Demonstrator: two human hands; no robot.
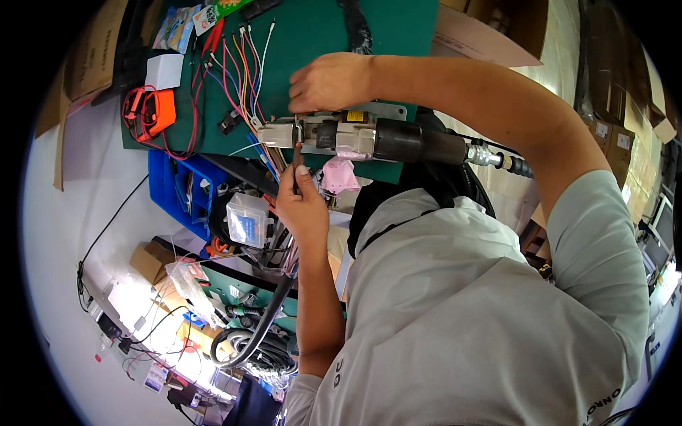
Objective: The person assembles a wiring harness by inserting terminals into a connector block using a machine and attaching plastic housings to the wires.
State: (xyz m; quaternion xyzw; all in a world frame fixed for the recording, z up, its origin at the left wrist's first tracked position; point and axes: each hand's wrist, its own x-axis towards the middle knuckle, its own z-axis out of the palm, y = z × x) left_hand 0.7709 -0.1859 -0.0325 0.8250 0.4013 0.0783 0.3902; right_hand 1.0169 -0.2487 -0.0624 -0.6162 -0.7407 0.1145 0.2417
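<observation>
A hydraulic crimping tool point(355, 135) lies along the front of the green bench, with a silver head, a black cylinder and a hose at its right end. My left hand point(304, 202) is below the head, thumb and fingers closed on a thin brown cable-like piece point(298, 155) that points up to the jaw. My right hand point(330, 82) is above the head, its fingers curled together and pointing down at the jaw. What those fingertips hold, if anything, is hidden. A pink cloth point(339, 174) hangs under the tool.
Coloured wires with end connectors point(249, 78) fan over the green bench point(305, 28), left of my right hand. An orange meter with red leads point(162, 112) lies farther left. Below are a blue bin point(167, 188), a clear plastic box point(247, 220) and a thick black cable point(266, 323).
</observation>
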